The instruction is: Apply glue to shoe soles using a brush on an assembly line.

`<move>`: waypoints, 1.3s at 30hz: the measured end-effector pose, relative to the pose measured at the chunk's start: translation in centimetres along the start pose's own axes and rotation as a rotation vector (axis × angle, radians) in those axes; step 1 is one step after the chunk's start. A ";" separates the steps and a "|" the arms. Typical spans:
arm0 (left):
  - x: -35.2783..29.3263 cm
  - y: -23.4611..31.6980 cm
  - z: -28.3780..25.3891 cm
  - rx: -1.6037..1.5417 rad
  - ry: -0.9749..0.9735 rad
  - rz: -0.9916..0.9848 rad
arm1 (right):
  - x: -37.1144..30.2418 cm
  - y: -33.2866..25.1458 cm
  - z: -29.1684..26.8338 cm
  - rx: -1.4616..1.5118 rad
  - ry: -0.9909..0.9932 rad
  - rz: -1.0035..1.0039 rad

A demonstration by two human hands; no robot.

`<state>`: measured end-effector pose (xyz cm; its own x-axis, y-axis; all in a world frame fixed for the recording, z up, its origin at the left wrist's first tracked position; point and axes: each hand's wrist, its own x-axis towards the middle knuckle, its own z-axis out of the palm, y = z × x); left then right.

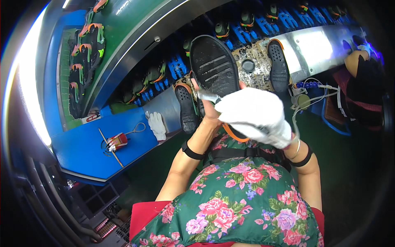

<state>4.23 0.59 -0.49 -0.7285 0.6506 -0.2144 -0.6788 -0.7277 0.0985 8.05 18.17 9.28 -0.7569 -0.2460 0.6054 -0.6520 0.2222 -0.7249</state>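
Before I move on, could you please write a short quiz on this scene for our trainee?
1. Which of the person's hands is gloved?
2. True or false: the large sole in front of the person is white on its upward-facing side.
3. Choose one. The packet by the thin stick on the blue table is mostly: (a) red, (b) green, (c) black.

Key:
1. The right hand.
2. False; it is black.
3. (a) red.
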 end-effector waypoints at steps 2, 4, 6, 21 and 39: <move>0.2 0.3 0.7 0.441 0.336 0.116 | -0.5 0.4 -0.3 0.032 0.063 0.146; 0.3 0.2 2.5 -0.009 0.151 0.099 | -0.1 0.0 -0.9 -0.022 0.056 0.109; 0.4 0.6 1.8 0.378 0.143 0.033 | -1.1 0.2 -0.1 -0.241 -0.048 0.062; 1.9 2.1 2.7 0.265 -0.007 0.045 | -1.5 0.8 -0.5 0.174 0.017 0.173; 4.1 4.1 3.0 0.304 -0.099 0.169 | -1.9 1.4 -0.6 0.088 0.018 0.127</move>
<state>-1.78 0.89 1.92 -0.8283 0.5550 -0.0768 -0.5331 -0.7386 0.4126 8.55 19.45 7.36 -0.8344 -0.2038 0.5121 -0.5450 0.1667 -0.8217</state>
